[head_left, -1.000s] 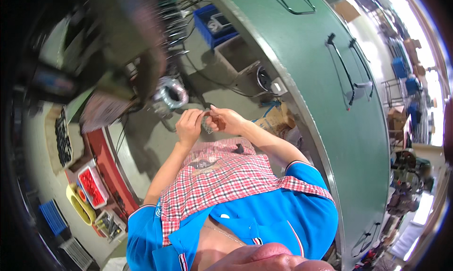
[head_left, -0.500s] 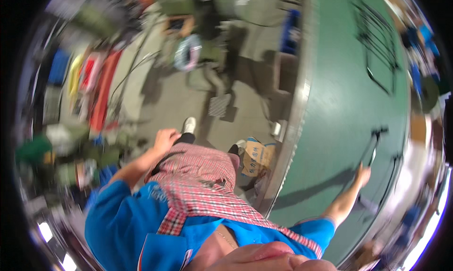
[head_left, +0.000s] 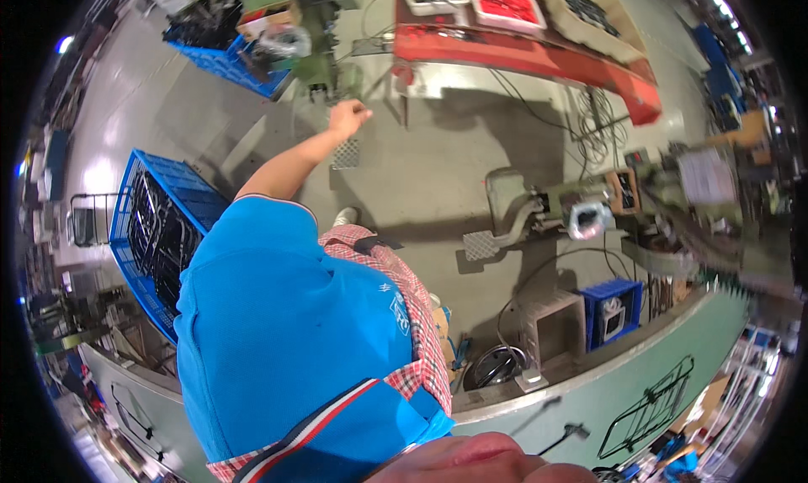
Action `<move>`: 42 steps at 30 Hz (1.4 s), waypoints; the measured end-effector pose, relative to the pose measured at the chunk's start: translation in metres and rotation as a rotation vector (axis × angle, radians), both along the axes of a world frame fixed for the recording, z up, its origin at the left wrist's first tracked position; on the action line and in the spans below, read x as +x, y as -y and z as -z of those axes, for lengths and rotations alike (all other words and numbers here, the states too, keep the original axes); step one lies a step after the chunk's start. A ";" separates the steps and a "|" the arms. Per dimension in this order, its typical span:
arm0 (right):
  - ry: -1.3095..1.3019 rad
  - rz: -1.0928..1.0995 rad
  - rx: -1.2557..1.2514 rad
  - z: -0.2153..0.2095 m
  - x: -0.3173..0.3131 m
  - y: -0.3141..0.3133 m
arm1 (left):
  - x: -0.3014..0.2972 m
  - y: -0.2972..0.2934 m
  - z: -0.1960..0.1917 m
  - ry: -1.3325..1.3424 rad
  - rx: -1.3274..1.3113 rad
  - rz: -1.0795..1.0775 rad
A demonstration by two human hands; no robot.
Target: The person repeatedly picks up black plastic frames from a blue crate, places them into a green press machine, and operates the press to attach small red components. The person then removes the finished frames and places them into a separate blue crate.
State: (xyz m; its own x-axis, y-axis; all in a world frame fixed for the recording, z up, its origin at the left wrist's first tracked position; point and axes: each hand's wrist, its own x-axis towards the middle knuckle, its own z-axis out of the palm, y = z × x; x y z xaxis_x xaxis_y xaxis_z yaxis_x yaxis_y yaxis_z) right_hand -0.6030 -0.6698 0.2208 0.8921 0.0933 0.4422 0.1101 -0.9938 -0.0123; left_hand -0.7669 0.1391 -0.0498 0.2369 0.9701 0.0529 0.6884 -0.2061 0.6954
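My left hand (head_left: 348,119) is stretched out ahead over the grey floor, its fingers loosely curled and partly apart, with nothing visible in them. It is nearest to a checkered metal foot pedal (head_left: 346,154) below it, and it touches nothing that I can see. My right hand is out of view. Low on the right, a thin black metal piece with a short cross end (head_left: 575,432) is by the green-topped table (head_left: 505,427). Farther along that table lies a black wire rack (head_left: 648,407).
On my left is a blue crate (head_left: 187,187) of black metal parts. Ahead, a red bench (head_left: 522,58) carries trays of parts. To the right are another foot pedal (head_left: 481,246), a machine (head_left: 690,230), a blue bin (head_left: 610,313) and loose cables (head_left: 599,128) on the floor.
My body and view have turned left, away from the green table. My left hand has swung forward. My right hand, earlier at the black metal piece on the table, has left the view.
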 end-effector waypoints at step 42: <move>-0.976 -1.832 -0.893 0.148 -0.301 -0.817 | -0.353 -0.195 -0.045 0.071 0.420 -0.055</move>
